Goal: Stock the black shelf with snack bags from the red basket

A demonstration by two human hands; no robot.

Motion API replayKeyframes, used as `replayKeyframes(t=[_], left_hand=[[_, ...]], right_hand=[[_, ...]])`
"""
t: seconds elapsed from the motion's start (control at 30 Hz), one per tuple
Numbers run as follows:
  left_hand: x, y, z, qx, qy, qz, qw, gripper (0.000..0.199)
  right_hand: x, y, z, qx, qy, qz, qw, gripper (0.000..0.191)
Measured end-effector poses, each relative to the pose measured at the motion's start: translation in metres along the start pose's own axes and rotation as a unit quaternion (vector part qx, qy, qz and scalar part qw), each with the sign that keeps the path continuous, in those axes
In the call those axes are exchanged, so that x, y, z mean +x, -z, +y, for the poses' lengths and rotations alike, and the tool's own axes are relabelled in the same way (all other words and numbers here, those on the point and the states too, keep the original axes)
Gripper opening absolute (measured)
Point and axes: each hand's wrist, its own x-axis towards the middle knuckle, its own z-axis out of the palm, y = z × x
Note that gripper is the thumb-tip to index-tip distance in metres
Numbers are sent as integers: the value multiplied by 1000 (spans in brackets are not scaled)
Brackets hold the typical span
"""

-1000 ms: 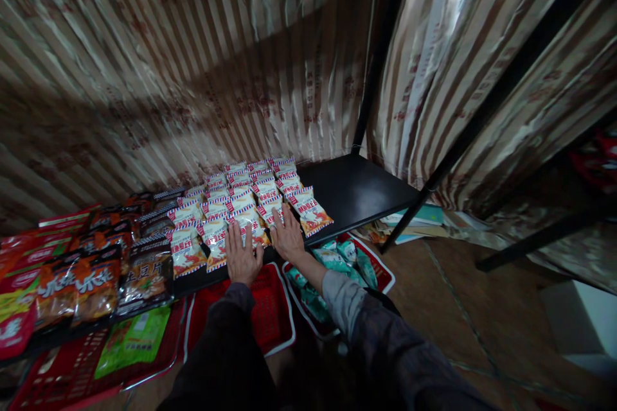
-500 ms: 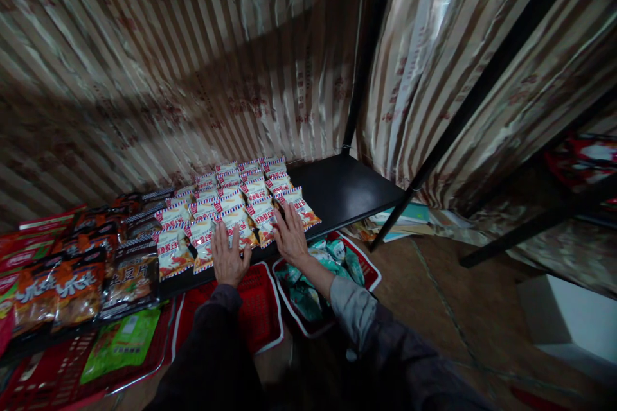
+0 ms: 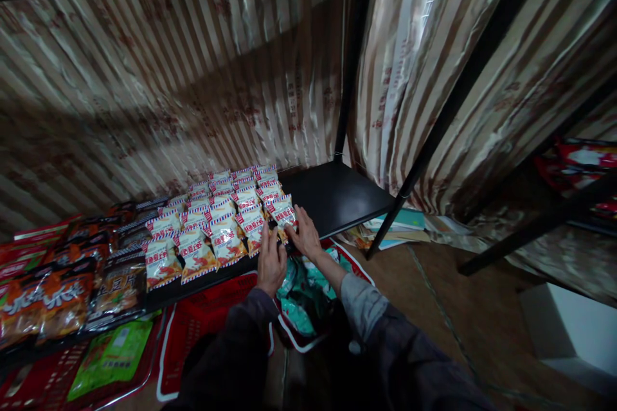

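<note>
Several rows of small white and orange snack bags (image 3: 225,241) stand on a black shelf (image 3: 337,196). My left hand (image 3: 271,261) is at the front edge, fingers stretched beside the right end of the front row. My right hand (image 3: 305,234) touches the right side of the rightmost bag (image 3: 282,210), its fingers apart and partly against the bag. Neither hand has a bag in its grasp.
Orange and black snack packs (image 3: 65,298) lie at the left of the shelf. Below are a red basket (image 3: 193,321), a basket of green packs (image 3: 299,308) and a green bag (image 3: 113,353). Black posts (image 3: 434,115) and a white box (image 3: 578,327) are at the right.
My left hand has moved right, from the middle of the front row to its right end. My right hand has shifted from on top of the rightmost bag to its right side.
</note>
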Motion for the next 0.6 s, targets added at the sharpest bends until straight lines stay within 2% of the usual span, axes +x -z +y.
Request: replayKeyframes(t=[0.1,0.2,0.4,0.6], left_hand=[[9,-23,15,-27,54,1,998,49],[14,-35,19,-34,69,-5,997,52],[23,-36,12,-40,74,-15,996,52],[20,-31,9,-39,82,-16,996,50]], right_hand=[[1,0,4,20,11,-3,1000,62],[2,-2,5,39,11,-6,999,63],[9,-15,1,34,3,11,999,63],[11,-21,0,23,25,2,999,55]])
